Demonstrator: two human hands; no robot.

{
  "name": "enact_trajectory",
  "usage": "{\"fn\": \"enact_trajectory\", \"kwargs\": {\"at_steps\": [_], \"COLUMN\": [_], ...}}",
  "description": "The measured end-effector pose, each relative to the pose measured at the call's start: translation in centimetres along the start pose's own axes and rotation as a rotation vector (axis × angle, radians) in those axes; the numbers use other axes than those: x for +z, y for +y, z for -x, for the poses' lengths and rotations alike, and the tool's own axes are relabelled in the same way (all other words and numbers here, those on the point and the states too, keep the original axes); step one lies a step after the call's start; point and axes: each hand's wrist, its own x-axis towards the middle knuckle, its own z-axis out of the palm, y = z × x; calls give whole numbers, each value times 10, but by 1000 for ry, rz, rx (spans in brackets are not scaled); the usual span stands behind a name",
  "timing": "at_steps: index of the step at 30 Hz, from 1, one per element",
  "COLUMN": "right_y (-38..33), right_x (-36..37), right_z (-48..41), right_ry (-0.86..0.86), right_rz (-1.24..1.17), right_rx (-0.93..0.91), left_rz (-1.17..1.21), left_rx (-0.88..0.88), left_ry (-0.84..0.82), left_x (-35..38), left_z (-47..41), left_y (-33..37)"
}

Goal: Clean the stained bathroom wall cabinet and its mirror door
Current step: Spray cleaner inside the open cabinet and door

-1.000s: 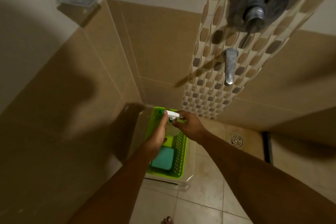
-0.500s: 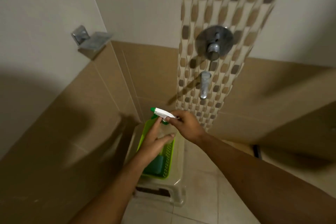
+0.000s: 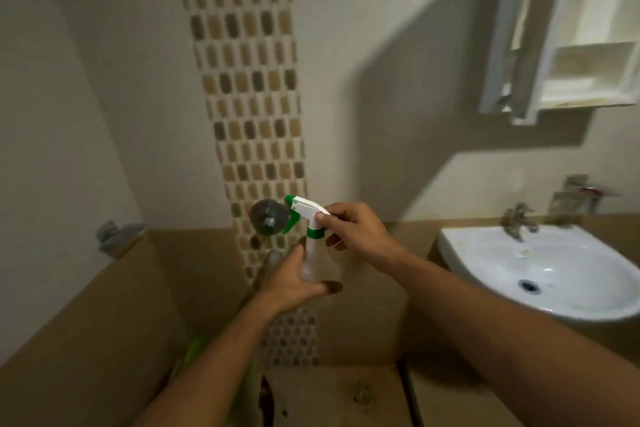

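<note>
Cabinet (image 3: 585, 55) and mirror door (image 3: 512, 45) are seen blurred at the upper right, mounted on the wall above the sink (image 3: 540, 274), with the door apparently swung open, though the blur leaves this unsure. At centre, a clear spray bottle (image 3: 317, 260) is held upright in front of the mosaic tile strip (image 3: 249, 80). Its body is cupped from the lower left by the left hand (image 3: 291, 282), fingers curled closed around it. Its white and green trigger head (image 3: 304, 213) is pinched by the right hand (image 3: 356, 234), thumb on the neck, the other fingers loosely bent. Both forearms are extended forward from the bottom edge.
</note>
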Motion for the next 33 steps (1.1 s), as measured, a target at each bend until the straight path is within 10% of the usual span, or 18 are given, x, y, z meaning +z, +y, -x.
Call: {"fn": "enact_trajectory", "kwargs": {"at_steps": [16, 33], "right_y": [-89, -115], "right_x": [-350, -606], "right_z": [166, 95], "right_ry": [408, 689], "right_rz": [103, 1], "right_rx": [-5, -154], "left_rz": [-41, -158], "left_rx": [611, 868], "left_ry": [-301, -318], "left_x": [227, 306], "left_z": [-48, -213], "left_y": [355, 550]}}
